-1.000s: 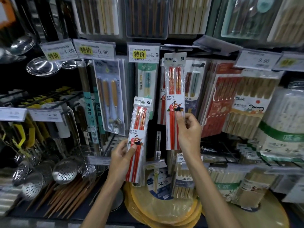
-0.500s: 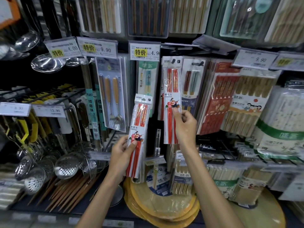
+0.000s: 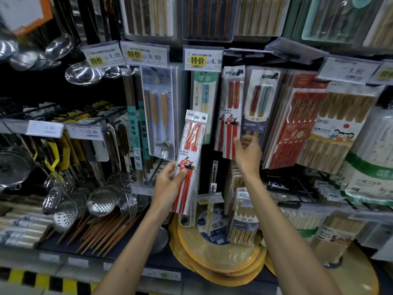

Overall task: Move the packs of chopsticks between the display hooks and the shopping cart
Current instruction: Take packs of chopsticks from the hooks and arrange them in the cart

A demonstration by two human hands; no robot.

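Chopstick pack (image 3: 190, 160) sits clamped between thumb and fingers (image 3: 169, 168) of left hand (image 3: 170, 185).

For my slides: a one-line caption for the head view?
Left hand grips a red chopstick pack; right hand touches a matching pack hanging on its hook.

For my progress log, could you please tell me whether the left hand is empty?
No, the left hand grips a pack of red chopsticks around its lower half.

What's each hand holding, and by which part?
Left hand grips a red chopstick pack by its lower half. Right hand is at the bottom end of the hanging pack; grip unclear.
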